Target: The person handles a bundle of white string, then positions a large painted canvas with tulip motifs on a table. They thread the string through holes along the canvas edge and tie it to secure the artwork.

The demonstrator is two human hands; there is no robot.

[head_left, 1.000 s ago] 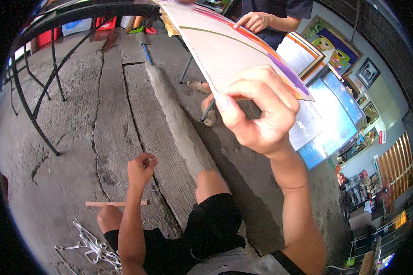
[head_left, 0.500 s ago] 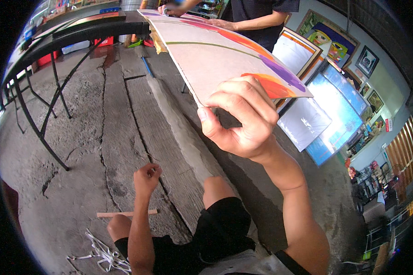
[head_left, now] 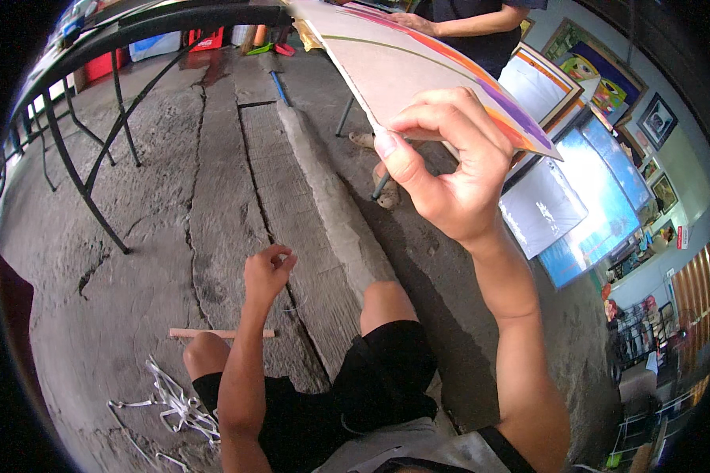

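A large painted canvas [head_left: 402,61], pale with orange, red and purple shapes, stretches away from me at the top. My right hand [head_left: 457,158] is closed on its near edge, thumb underneath and fingers curled over the top. Lower down, my left hand [head_left: 269,272] hangs above the floor in front of my left knee, its fingers curled together. Whatever is between those fingers, if anything, is too small to make out. Another person's hand [head_left: 412,23] rests on the far part of the canvas.
A dark-framed table [head_left: 173,30] with thin metal legs stands at left. A wooden stick [head_left: 183,333] lies by my left knee, near tangled white straps [head_left: 183,407]. Framed pictures and a blue panel [head_left: 592,244] lean at right. Cracked concrete floor [head_left: 150,213] lies below.
The view has dipped and shifted left, so the canvas sits higher in it. My right hand keeps its hold on the edge. The other person's feet now show below the canvas.
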